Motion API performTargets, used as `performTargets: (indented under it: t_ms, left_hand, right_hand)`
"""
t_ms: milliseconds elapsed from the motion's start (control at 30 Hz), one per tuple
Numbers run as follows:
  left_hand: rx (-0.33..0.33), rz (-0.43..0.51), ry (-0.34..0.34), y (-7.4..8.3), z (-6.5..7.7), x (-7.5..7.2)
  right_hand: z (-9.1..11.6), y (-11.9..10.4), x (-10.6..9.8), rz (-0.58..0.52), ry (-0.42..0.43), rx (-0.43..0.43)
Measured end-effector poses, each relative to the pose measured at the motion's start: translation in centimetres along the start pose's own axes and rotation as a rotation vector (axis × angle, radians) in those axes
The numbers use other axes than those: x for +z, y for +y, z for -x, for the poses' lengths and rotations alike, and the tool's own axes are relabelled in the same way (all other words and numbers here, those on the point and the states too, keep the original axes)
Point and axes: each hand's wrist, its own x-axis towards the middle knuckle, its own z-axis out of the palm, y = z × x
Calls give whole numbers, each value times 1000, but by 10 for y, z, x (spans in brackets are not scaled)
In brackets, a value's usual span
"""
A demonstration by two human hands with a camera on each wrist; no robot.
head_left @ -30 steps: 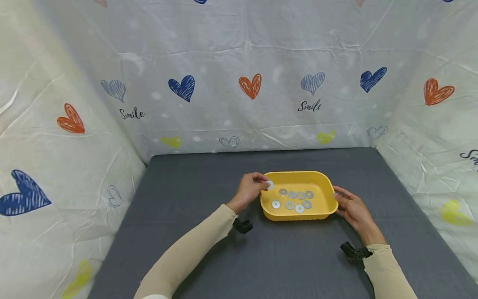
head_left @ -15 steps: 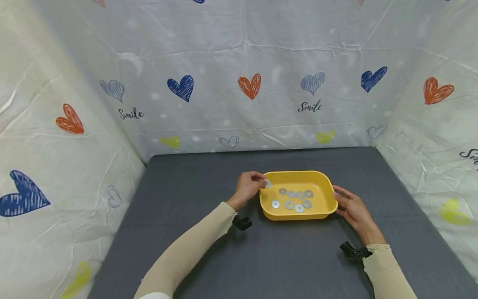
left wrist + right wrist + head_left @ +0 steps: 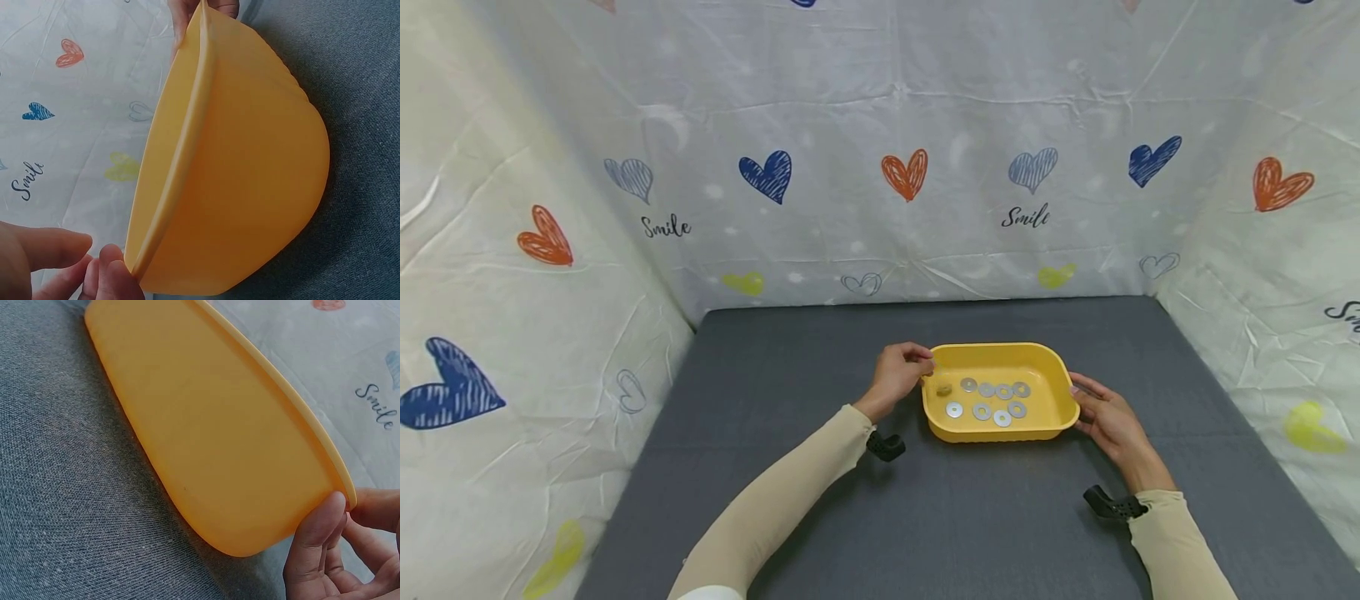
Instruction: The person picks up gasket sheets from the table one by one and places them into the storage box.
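Observation:
A yellow plastic tray (image 3: 1045, 371) with rounded corners stands on the grey table. Flat metal washers (image 3: 981, 411) lie on its floor in two loose rows. At the tray's left end is one more washer (image 3: 944, 389), blurred and yellowish, apart from the rows. My left hand (image 3: 898, 379) is by the left rim, fingers bent and nothing seen between them. In the left wrist view its thumb and fingertips (image 3: 115, 275) are at the rim; whether they touch it is unclear. My right hand (image 3: 1108, 421) pinches the right rim, as the right wrist view shows.
A grey cloth covers the table (image 3: 985, 517). Behind and on both sides hangs a pale curtain (image 3: 820, 108) printed with hearts and words. Each wrist wears a black strap (image 3: 886, 447).
Earlier my left hand pinched a washer over the tray's left rim. Now the washer is out of its fingers and inside the tray. My right hand has kept its place.

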Motion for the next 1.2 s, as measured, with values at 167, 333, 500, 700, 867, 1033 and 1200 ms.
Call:
performTargets:
  t_ms: [167, 333, 500, 700, 867, 1033, 1200]
  left_hand:
    - [-6, 9, -12, 0, 1, -2]
    - [-6, 9, -19, 1, 4, -4]
    - [5, 8, -24, 2, 9, -6]
    - [83, -38, -24, 3, 18, -11]
    - [167, -121, -24, 4, 27, -18]
    - [192, -141, -25, 4, 35, -28]
    - [229, -169, 27, 1, 44, -37]
  right_hand:
    - [-1, 0, 1, -2, -5, -4]
    - [-2, 0, 1, 6, -9, -9]
    - [-2, 0, 2, 4, -15, -11]
    - [-3, 0, 3, -11, -22, -5]
    - [-3, -3, 3, -8, -22, -1]
    - [-2, -5, 3, 80, 5, -6]
    - [-2, -2, 3, 139, 27, -17]
